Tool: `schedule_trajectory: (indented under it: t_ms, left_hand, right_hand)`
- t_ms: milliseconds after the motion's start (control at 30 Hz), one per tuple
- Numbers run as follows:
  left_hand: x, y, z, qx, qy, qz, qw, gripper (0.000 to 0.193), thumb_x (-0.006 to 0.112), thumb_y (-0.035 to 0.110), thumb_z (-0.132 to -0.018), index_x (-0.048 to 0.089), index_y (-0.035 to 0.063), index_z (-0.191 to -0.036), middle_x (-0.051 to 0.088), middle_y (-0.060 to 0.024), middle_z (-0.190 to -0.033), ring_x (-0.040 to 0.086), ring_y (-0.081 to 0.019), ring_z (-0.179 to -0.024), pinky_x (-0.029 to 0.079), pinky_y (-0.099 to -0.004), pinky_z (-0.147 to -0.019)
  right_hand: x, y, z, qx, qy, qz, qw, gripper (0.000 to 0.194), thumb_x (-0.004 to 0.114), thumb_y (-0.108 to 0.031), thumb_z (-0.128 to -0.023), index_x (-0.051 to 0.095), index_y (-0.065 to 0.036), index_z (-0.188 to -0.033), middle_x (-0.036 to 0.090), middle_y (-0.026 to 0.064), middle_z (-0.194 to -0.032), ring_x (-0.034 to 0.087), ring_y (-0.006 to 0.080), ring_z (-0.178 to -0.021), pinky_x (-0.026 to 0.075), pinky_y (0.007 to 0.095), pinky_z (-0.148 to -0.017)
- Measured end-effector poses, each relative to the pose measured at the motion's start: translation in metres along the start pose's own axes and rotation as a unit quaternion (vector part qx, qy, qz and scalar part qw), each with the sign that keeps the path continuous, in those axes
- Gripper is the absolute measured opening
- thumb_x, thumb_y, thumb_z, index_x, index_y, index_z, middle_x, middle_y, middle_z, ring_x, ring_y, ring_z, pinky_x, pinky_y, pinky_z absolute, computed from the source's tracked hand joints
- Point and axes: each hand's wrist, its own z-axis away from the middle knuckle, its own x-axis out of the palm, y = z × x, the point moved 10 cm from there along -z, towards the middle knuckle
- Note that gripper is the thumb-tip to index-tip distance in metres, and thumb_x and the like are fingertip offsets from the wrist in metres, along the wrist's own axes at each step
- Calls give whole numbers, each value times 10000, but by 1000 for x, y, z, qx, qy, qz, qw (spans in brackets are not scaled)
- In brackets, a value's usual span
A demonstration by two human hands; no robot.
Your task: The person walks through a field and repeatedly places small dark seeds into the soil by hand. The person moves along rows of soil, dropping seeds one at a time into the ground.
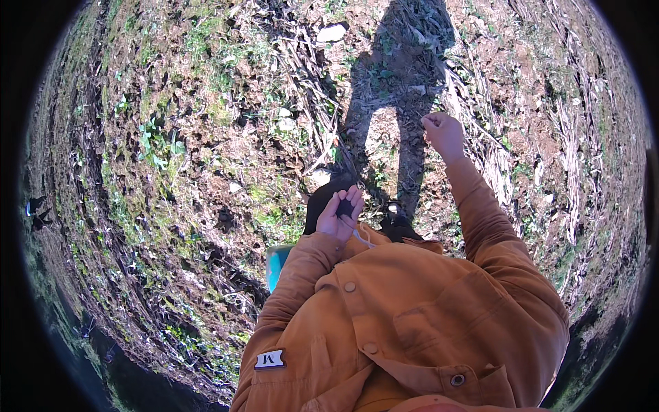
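Observation:
My left hand (pixel 341 212) is cupped in front of my waist, palm up and fingers curled. A dark patch fills the palm; whether it is shadow or small dark contents, I cannot tell. Farther out and to the right, my right hand (pixel 444 135) hovers over the field soil with thumb and fingertips drawn together. Anything pinched there is too small to make out. Beside my left forearm shows part of a turquoise container (pixel 278 265), mostly hidden by the orange-brown sleeve (pixel 296 293).
Dry stalks (pixel 309 87) lie in rows across the weedy soil, with more stalks (pixel 494 154) to the right. A pale stone (pixel 331 33) lies ahead. Green leafy weeds (pixel 157 144) grow at left. My shadow (pixel 406 62) stretches forward, and a dark shoe (pixel 395 219) shows below me.

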Motion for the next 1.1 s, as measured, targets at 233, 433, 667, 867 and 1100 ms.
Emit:
schedule_trajectory:
  t_ms: [233,433,667,867,1100]
  left_hand:
    - [98,114,-5,8,29,-131,991,279,491,287,-1176,633,49,-1144,683,-165,-1392,637,-324,-1374,513,-490,-1227]
    - [153,153,-30,4,7,-69,998,252,477,276,-1179,577,50,-1130,625,-122,-1292,618,-311,-1360,521,-498,-1222]
    - [217,211,-109,46,-64,-83,993,214,527,277,-1162,540,70,-1110,577,-105,-1298,601,-265,-1287,535,-446,-1197]
    - [278,228,-193,44,49,-115,991,184,511,271,-1169,555,102,-1109,615,-65,-1336,621,-231,-1242,553,-435,-1168]
    - [343,205,-291,-13,22,-132,991,232,477,275,-1182,585,82,-1113,634,-72,-1261,638,-260,-1268,581,-460,-1148]
  right_hand:
    - [5,3,19,70,40,-2,997,285,778,-333,-957,832,-63,-1030,754,63,-680,725,170,-591,568,331,-648]
    - [-2,-51,-41,92,64,-8,994,286,760,-310,-951,828,-44,-1031,781,110,-755,756,205,-633,593,349,-678]
    - [17,-34,-162,111,56,-12,992,290,752,-338,-945,843,-79,-1040,780,98,-736,757,212,-652,598,369,-705]
    - [-5,4,-276,143,115,35,982,335,763,-357,-955,840,-51,-1067,790,95,-766,759,182,-664,598,343,-703]
    - [-30,42,-396,222,116,47,967,368,740,-412,-949,831,-119,-1153,823,148,-983,791,334,-907,605,430,-860]
